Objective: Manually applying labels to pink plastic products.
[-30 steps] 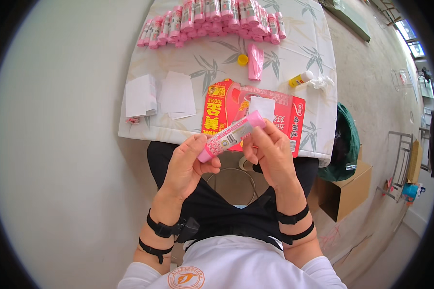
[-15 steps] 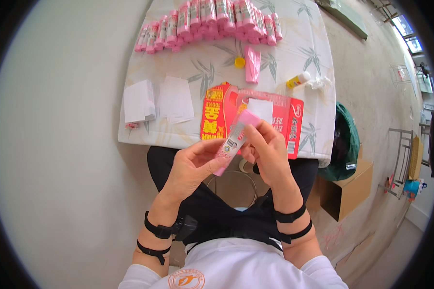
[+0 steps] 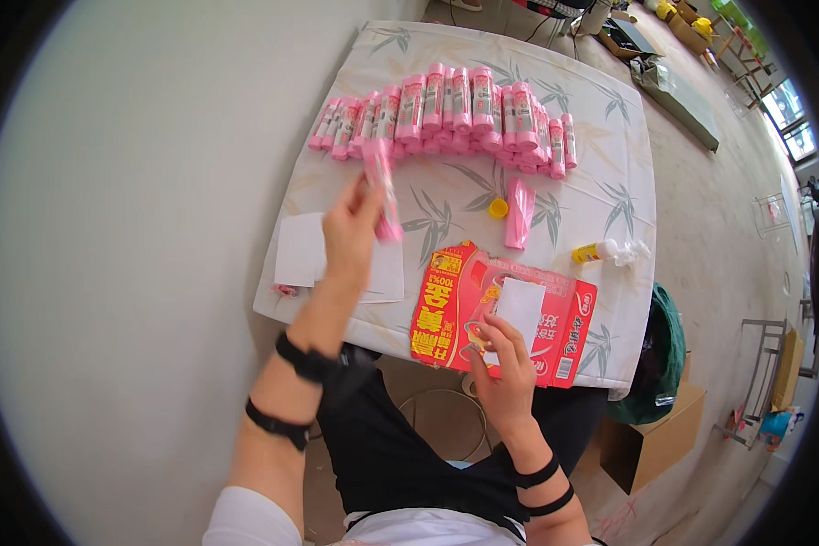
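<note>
My left hand (image 3: 350, 227) is closed around a pink plastic bag roll (image 3: 382, 196) with a printed label, slightly smeared by motion. It reaches out over the left of the table, close to the heap of similar pink rolls (image 3: 460, 109). Fingers apart and holding nothing, my right hand (image 3: 508, 378) hovers at the near edge of a flattened red and yellow cardboard piece (image 3: 446, 314). Just beyond its fingertips a white paper slip (image 3: 523, 305) lies on that cardboard; whether they touch it I cannot tell.
White paper stacks (image 3: 298, 250) lie at the left. Mid-table are a yellow cap (image 3: 498, 208) and an unlabelled pink roll (image 3: 519, 214). A yellow glue bottle (image 3: 593, 252) lies beside crumpled white material (image 3: 631, 252). Right of the table, a cardboard box (image 3: 664, 437) and green bag (image 3: 662, 350) stand.
My left hand has carried the labelled roll away from my lap toward the heap. My right hand has let go of the roll and dropped to the cardboard. The view has shifted.
</note>
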### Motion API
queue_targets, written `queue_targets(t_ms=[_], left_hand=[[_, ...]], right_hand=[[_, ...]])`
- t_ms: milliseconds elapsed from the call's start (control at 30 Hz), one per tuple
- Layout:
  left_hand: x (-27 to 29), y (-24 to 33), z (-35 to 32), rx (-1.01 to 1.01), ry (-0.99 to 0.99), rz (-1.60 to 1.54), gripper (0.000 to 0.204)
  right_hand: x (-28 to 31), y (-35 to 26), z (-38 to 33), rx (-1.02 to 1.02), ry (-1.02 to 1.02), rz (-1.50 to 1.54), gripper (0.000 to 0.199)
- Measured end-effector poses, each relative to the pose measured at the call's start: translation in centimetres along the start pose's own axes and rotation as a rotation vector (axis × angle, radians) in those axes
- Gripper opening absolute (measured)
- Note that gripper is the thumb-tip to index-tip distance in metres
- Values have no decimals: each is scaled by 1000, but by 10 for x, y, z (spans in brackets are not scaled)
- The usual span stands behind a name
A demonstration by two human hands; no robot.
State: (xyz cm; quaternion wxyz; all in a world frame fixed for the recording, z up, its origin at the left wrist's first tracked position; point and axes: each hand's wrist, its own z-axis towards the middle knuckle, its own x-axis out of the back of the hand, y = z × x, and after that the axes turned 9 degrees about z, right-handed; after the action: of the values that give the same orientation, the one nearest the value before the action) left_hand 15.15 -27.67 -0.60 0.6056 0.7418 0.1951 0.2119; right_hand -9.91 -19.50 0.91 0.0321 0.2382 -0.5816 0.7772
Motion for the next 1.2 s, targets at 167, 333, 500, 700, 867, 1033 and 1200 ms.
queue_targets(t_ms=[167, 333, 500, 700, 867, 1033, 1200], left_hand=[[10, 8, 138, -319, 171, 297, 39], [16, -3, 170, -481, -5, 950, 33], [22, -9, 154, -503, 69, 849, 36], [0, -23, 28, -490, -22, 659, 23], [-31, -56, -116, -286, -389, 641, 17], [-53, -75, -184, -102, -358, 486, 18], [-60, -74, -203, 72, -440, 337, 19]], right_hand=[[14, 11, -26, -87, -75, -22, 31], [11, 18, -41, -85, -189, -13, 24], [16, 32, -32, 50, -170, -91, 21], [57, 59, -16, -278, 184, -134, 9], [71, 85, -7, -499, 284, 91, 11], [45, 115, 41, -350, 270, 70, 17], [-7, 127, 101, -285, 407, -360, 44]])
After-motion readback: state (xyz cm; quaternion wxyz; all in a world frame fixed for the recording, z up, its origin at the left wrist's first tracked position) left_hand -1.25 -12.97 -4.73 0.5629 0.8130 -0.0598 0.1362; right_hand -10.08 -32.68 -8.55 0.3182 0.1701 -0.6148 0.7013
